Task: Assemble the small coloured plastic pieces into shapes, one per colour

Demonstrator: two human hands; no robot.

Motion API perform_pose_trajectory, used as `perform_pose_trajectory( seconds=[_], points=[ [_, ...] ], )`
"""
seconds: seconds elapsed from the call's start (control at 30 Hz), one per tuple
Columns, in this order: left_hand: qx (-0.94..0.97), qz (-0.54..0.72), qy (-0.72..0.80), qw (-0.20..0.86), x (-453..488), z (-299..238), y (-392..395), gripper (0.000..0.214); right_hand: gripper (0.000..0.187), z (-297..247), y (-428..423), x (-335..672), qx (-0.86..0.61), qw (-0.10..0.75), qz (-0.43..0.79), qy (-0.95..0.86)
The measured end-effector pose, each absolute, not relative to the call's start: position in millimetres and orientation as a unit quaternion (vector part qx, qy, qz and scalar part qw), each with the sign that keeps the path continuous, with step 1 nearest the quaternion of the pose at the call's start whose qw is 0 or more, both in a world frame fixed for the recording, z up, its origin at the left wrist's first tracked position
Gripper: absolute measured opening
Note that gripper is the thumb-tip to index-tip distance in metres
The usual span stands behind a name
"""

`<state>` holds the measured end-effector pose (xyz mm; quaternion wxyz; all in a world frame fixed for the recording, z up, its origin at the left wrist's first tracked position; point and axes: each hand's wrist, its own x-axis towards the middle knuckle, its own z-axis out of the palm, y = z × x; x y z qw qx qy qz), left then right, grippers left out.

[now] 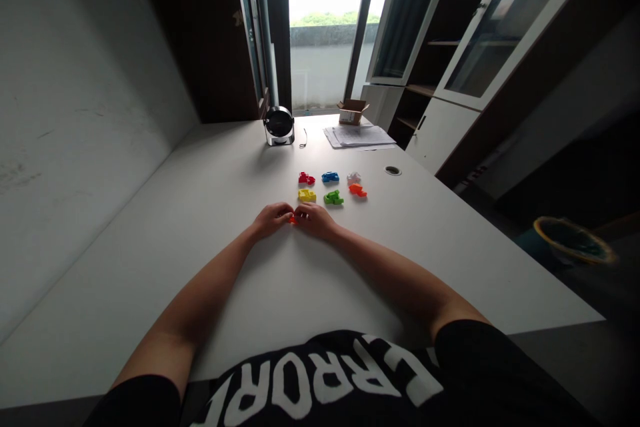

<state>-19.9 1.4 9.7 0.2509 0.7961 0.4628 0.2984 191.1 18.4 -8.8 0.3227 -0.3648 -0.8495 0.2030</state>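
Note:
My left hand (pixel 271 218) and my right hand (pixel 316 219) rest together on the white table (pixel 200 213), fingers curled around a small orange piece (pixel 293 219) that peeks out between them. Just beyond lie small plastic block pieces in two rows: a red piece (pixel 307 178), a blue piece (pixel 330 177) and a white piece (pixel 353 177) at the back, a yellow piece (pixel 307 195), a green piece (pixel 333 198) and an orange piece (pixel 358 190) in front.
A small round black fan (pixel 279 125) stands at the table's far edge. A stack of papers (pixel 359 136) and a small cardboard box (pixel 353 111) lie to its right. A cable hole (pixel 393 171) is near the right edge. Glass-door cabinets (pixel 450 47) stand at the right.

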Motion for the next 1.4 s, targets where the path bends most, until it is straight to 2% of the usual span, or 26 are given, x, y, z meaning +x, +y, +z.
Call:
perform_pose_trajectory(
  seconds=[1.4],
  points=[
    [0.804, 0.288, 0.462, 0.239, -20.6, 7.6, 3.5, 0.022, 0.003, -6.4, 15.7, 191.9, -0.359, 0.328, 0.202, -0.85]
  ],
)
